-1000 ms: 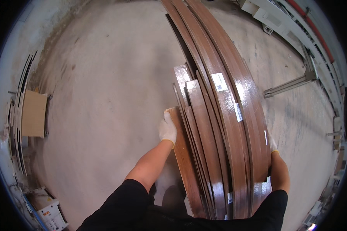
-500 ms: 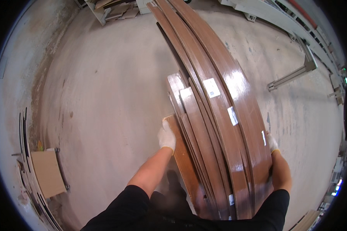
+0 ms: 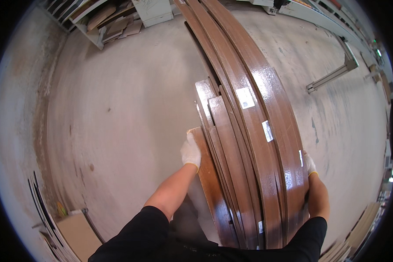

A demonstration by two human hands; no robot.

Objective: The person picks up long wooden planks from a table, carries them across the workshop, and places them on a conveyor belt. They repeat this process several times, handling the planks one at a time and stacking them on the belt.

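Note:
A stack of long, glossy brown boards [image 3: 266, 161] of differing lengths fills the middle and right of the view, running from my body to the far edge. White labels stick to several of them. My left hand [image 3: 191, 153], in a white glove, clasps the upper end of a short orange-brown board [image 3: 209, 183] on the stack's left side. Along the right side, my gloved right hand [image 3: 310, 164] grips the outer edge of the widest board, its fingers mostly hidden by the stack. Both arms span the load.
Ahead on the left, a white shelf unit [image 3: 153, 12] stands beside loose board pieces [image 3: 118, 28]. A metal leg or bracket [image 3: 334, 76] juts over the concrete floor [image 3: 118, 87] at the right. Tan panels [image 3: 78, 233] lean near the left wall, and more boards [image 3: 362, 227] lie at lower right.
The shelf at far left has come nearer and further into view, while the tan panel at left has slid lower. My hands keep the same hold on the stack, which travels with me.

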